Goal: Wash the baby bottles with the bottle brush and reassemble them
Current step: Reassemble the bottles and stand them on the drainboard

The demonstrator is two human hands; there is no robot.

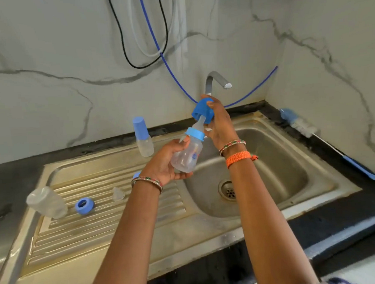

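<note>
We hold one ringed bottle [186, 155] in left hand [168, 164]; right hand [219, 122] grips its cap [202, 110]. One capped bottle [143, 137] done. Third bottle [47, 202], ring [84, 206], teat [118, 193] still apart.

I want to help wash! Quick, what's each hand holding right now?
Left hand: holding the clear baby bottle by its body.
Right hand: holding the blue cap over the bottle's nipple.

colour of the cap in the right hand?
Blue cap, a darker blue than the bottle's collar; head view.
</note>
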